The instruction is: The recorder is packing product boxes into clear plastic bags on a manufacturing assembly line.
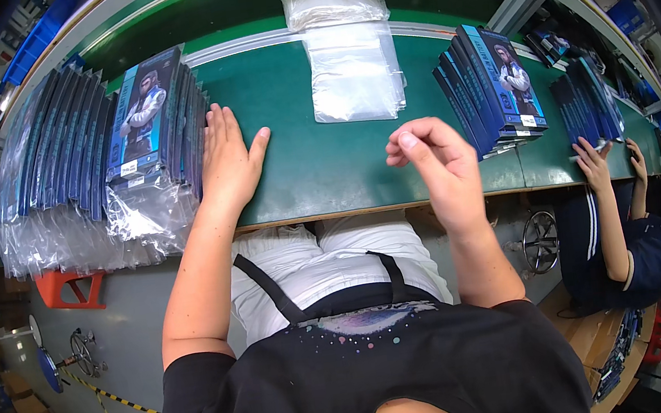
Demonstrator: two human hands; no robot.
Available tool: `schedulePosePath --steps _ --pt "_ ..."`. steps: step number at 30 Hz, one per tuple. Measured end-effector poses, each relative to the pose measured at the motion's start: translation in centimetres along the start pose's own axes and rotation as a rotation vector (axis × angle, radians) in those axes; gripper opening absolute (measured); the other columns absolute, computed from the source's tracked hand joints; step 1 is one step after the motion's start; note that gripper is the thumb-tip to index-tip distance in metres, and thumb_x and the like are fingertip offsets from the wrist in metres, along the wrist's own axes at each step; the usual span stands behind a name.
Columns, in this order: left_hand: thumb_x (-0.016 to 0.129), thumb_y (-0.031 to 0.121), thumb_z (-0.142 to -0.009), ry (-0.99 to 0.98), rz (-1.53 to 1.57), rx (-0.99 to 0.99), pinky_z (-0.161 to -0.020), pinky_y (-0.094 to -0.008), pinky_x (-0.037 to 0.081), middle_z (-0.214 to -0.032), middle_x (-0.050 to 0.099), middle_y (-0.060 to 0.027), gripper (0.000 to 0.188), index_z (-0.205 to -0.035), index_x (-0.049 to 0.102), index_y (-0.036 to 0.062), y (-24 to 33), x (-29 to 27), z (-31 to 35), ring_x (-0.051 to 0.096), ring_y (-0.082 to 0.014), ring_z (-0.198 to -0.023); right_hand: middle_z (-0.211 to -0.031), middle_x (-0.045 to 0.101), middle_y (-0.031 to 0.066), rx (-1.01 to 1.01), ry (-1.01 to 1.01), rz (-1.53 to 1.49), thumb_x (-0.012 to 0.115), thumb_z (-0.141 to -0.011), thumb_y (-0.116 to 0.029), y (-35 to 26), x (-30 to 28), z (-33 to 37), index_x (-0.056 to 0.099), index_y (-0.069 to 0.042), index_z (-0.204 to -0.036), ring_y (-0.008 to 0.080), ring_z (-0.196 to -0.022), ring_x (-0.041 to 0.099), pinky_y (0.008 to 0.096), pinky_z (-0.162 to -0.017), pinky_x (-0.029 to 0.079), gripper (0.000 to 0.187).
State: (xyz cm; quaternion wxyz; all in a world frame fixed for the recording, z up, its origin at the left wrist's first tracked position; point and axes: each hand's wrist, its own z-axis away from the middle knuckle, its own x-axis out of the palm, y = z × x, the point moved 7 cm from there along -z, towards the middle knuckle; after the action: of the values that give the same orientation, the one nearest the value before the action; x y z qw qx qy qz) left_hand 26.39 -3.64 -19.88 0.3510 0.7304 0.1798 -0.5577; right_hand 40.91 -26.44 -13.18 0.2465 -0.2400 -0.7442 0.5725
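Note:
My left hand point(231, 162) lies with its fingers stretched out along the right side of a row of dark blue boxes in transparent bags point(63, 148). One bagged box point(140, 118) at that end shows its front, with a printed figure in a white jacket. My right hand point(442, 161) hovers over the near part of the green table, fingers curled in and thumb against them; I see nothing in it. Just right of it stands a row of similar boxes without bags point(489, 88). Beyond both hands lies a pile of flat transparent plastic bags point(354, 71).
The green table point(300, 161) has a metal rail point(245, 45) along its back. At the right, another person point(633, 252) reaches toward more boxes point(585, 105). A red stool point(68, 290) stands below the left end. A blue bin point(38, 40) sits at the far left.

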Motion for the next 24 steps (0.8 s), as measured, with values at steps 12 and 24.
schedulePosePath --steps 12,24 --pt "0.064 0.008 -0.081 0.252 0.1 0.612 -0.105 -0.0466 0.033 -0.131 0.054 -0.0057 0.032 -0.113 0.065 0.0112 9.6 -1.5 1.6 0.043 -0.0279 -0.129 -0.117 0.054 0.03 -0.102 0.499 1.465 0.068 -0.064 -0.071 -6.2 -14.5 -7.9 0.052 0.007 -0.124 0.0416 -0.111 0.052 0.0478 -0.095 0.041 0.1" --pt "0.062 0.003 -0.08 0.182 0.35 0.63 -0.077 -0.0379 0.047 -0.087 0.058 -0.0105 0.016 -0.095 0.066 0.0041 10.9 -1.0 -1.8 0.057 -0.0279 -0.088 -0.119 0.053 0.0205 -0.319 0.229 0.3 0.07 -0.082 -0.032 -8.2 -7.3 -3.8 0.035 0.007 -0.135 0.0221 -0.106 0.057 0.0333 -0.091 0.048 0.074"
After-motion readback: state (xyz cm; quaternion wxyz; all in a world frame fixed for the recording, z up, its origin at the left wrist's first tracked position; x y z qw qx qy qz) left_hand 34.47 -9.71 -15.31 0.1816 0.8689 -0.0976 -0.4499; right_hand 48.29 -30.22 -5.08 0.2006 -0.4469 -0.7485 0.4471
